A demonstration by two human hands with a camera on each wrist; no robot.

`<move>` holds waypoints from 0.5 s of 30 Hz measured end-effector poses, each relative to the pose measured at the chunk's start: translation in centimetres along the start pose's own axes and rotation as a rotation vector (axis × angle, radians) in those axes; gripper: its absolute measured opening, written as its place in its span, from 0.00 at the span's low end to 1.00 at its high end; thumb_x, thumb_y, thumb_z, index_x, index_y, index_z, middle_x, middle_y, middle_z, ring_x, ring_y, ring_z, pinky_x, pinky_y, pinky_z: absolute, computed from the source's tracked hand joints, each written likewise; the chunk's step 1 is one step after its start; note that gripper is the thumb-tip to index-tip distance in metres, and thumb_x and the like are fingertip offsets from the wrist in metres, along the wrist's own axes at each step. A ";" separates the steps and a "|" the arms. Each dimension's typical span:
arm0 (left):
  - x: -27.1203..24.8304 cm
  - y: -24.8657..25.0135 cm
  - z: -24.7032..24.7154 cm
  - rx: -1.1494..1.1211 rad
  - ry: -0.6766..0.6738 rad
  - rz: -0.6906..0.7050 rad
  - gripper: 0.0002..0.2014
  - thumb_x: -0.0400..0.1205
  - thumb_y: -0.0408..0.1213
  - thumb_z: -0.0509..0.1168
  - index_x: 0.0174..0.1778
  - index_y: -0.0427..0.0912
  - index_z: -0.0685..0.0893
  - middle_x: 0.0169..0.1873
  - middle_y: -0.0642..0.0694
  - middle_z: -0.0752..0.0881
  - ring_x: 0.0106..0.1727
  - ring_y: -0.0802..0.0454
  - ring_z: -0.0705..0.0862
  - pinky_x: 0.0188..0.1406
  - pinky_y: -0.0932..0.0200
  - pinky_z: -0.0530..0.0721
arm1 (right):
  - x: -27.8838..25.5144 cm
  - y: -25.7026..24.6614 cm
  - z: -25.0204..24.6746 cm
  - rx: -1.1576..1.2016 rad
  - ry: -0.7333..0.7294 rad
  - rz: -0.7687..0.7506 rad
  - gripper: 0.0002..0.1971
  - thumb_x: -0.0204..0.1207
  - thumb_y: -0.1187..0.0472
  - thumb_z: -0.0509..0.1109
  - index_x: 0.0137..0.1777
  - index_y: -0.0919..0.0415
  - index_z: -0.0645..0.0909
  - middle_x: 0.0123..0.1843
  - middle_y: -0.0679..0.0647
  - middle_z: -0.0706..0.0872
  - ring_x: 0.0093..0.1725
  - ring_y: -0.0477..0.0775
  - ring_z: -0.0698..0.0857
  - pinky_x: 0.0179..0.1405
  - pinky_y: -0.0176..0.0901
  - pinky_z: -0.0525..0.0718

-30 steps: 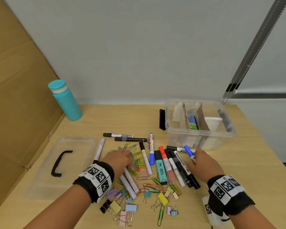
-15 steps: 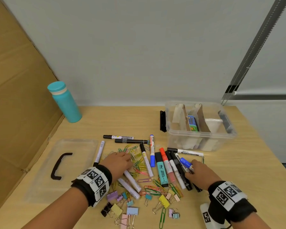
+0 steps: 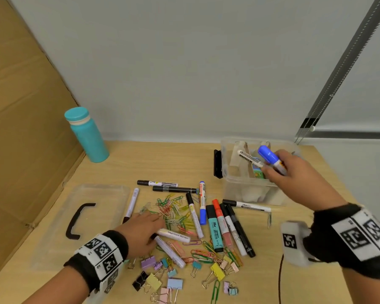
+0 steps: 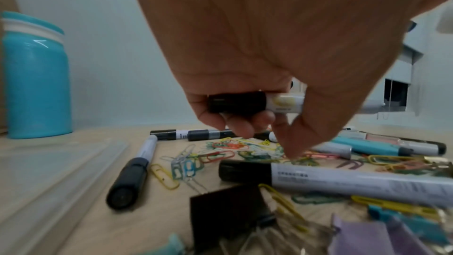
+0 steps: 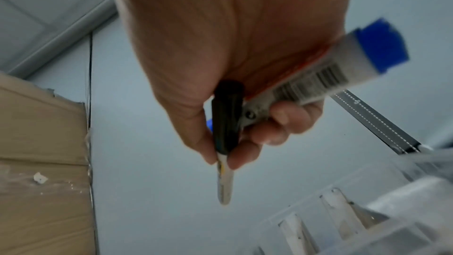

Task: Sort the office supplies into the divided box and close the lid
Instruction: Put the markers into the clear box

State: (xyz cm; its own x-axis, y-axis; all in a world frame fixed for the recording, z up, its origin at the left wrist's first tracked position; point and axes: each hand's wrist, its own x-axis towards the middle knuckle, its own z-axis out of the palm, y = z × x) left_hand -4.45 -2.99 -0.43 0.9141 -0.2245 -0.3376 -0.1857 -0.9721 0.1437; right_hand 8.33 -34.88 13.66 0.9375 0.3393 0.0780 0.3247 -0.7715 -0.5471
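My right hand [image 3: 280, 168] hovers over the clear divided box [image 3: 228, 187] at the back right, gripping two markers: a blue-capped one [image 3: 269, 156] and a white, black-capped one [image 3: 249, 158]. The right wrist view shows both markers, blue-ended [image 5: 343, 67] and black-capped [image 5: 225, 123], held in curled fingers above the cardboard dividers [image 5: 343, 214]. My left hand [image 3: 140, 229] is low at the pile's left edge. Its fingers [image 4: 247, 129] curl round a white marker with a black cap [image 4: 284, 103]. Several more markers [image 3: 215, 229] lie in a row.
Coloured paper clips [image 3: 173, 209] and binder clips [image 3: 162, 279] litter the table in front. The clear lid [image 3: 53, 216] with a black handle lies at the left. A teal bottle [image 3: 87, 134] stands at the back left beside a cardboard wall [image 3: 20, 128].
My right hand has lifted two markers off the row and carried them up and back over the box. My left hand has stayed at the pile and closed on a white marker.
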 end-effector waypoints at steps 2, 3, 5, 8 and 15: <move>0.3 0.0 0.2 0.011 -0.033 0.001 0.17 0.79 0.39 0.57 0.64 0.49 0.73 0.59 0.49 0.76 0.61 0.48 0.72 0.57 0.56 0.68 | 1.9 0.0 0.7 -0.049 0.078 0.041 0.07 0.79 0.53 0.66 0.42 0.54 0.74 0.31 0.51 0.79 0.30 0.49 0.77 0.25 0.43 0.67; 0.4 0.0 0.3 0.014 -0.044 0.005 0.17 0.79 0.39 0.58 0.64 0.49 0.74 0.59 0.48 0.76 0.61 0.48 0.73 0.56 0.55 0.69 | 2.8 -0.1 1.1 -0.074 0.086 0.067 0.07 0.78 0.53 0.65 0.42 0.55 0.74 0.32 0.52 0.79 0.31 0.50 0.77 0.26 0.43 0.67; 0.6 0.0 0.4 0.029 -0.066 0.002 0.17 0.80 0.40 0.58 0.65 0.50 0.75 0.60 0.48 0.77 0.62 0.47 0.73 0.57 0.54 0.70 | 4.9 -0.5 2.3 -0.139 0.025 0.115 0.07 0.78 0.54 0.63 0.45 0.57 0.73 0.35 0.53 0.79 0.33 0.51 0.77 0.28 0.43 0.68; 0.6 0.0 0.2 0.034 -0.089 -0.007 0.17 0.82 0.41 0.59 0.68 0.50 0.74 0.63 0.47 0.76 0.65 0.47 0.72 0.61 0.54 0.69 | 8.4 -1.2 5.0 -0.264 -0.130 0.174 0.11 0.81 0.55 0.59 0.56 0.60 0.73 0.43 0.54 0.78 0.42 0.55 0.77 0.50 0.48 0.78; 0.0 -0.8 -0.3 -0.053 -0.114 -0.048 0.20 0.84 0.43 0.59 0.73 0.50 0.72 0.67 0.46 0.76 0.68 0.47 0.72 0.66 0.53 0.72 | 11.5 -1.6 8.1 -0.160 -0.196 0.303 0.19 0.82 0.62 0.54 0.71 0.67 0.66 0.60 0.64 0.81 0.47 0.60 0.80 0.43 0.46 0.73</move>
State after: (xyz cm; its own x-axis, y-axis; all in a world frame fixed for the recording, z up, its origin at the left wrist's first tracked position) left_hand -4.19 -2.24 -0.30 0.8742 -0.1871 -0.4480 -0.1208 -0.9776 0.1724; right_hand 17.61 -25.34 8.66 0.9571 0.1681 -0.2360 0.0673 -0.9212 -0.3833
